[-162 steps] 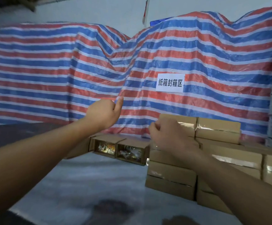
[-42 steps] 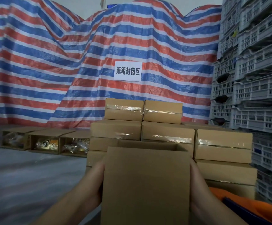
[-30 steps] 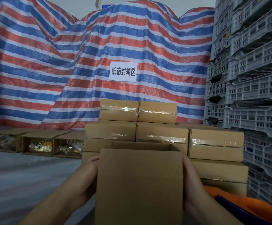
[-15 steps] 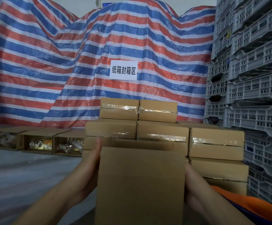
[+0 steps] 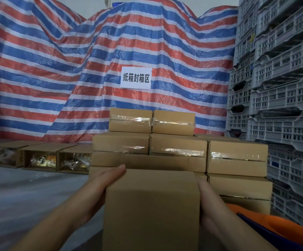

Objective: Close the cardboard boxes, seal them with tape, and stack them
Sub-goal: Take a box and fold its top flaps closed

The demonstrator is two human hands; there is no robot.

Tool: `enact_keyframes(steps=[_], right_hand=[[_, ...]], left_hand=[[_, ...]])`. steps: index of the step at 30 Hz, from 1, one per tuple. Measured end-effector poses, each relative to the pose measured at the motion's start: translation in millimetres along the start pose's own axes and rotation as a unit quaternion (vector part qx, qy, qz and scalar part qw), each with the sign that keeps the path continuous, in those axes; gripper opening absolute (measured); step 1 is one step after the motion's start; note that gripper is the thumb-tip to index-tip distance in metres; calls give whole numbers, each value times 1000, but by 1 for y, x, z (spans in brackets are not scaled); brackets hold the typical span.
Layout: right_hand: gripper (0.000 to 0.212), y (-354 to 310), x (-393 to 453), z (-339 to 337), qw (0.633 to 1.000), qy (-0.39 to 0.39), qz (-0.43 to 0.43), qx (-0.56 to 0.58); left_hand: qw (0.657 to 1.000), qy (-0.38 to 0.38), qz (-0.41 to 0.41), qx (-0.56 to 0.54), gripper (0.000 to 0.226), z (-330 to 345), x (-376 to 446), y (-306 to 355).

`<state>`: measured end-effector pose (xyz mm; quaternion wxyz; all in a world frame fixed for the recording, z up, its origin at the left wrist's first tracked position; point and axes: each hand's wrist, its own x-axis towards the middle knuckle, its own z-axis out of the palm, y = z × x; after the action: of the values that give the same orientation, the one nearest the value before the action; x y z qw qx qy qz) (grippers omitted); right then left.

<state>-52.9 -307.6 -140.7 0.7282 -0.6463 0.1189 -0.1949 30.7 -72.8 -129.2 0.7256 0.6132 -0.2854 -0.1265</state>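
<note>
We held the plain brown cardboard box [image 5: 151, 209] between our left hand [image 5: 100, 187] and right hand [image 5: 210, 205], straight fingers flat against its sides, before the stack of taped brown boxes [image 5: 179, 147].

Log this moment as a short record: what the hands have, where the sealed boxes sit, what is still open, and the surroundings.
held item: plain cardboard box, no tape visible on the faces shown
left hand: flat against the box's left side, fingers straight
right hand: flat against the box's right side
sealed stack: taped boxes in tiers, directly behind the held box
open boxes: three in a row on the floor at left, contents showing
backdrop: striped tarp with a white sign
right edge: stacked grey crates
</note>
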Motion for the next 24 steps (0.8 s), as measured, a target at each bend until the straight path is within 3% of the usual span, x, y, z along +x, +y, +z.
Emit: enact_keyframes(steps=[5,9,13,16,20,22,24], right_hand=[[69,-4,1,-5,997,-54,-6,54],[70,-4,5,-12,995,-95,25,18],[61,-6,10,-19,992,-121,27,37],[85,-8,11,-20,990,-133,13,46],[62,-11,14,-24,985,-166,-55,13],[41,-11,12,-24,984,-160,-75,-2],[34,-10,12,-23,988,-134,-75,-11]], left_hand=[[999,25,-10,31,20,5,6,-2],[997,81,-13,6,5,10,14,-1],[996,73,11,-50,40,6,8,-6],[995,53,30,-76,61,7,9,-4],[995,76,50,-45,64,2,9,-5],[995,81,53,-9,50,-1,8,-6],[995,75,39,51,30,-1,7,-6]])
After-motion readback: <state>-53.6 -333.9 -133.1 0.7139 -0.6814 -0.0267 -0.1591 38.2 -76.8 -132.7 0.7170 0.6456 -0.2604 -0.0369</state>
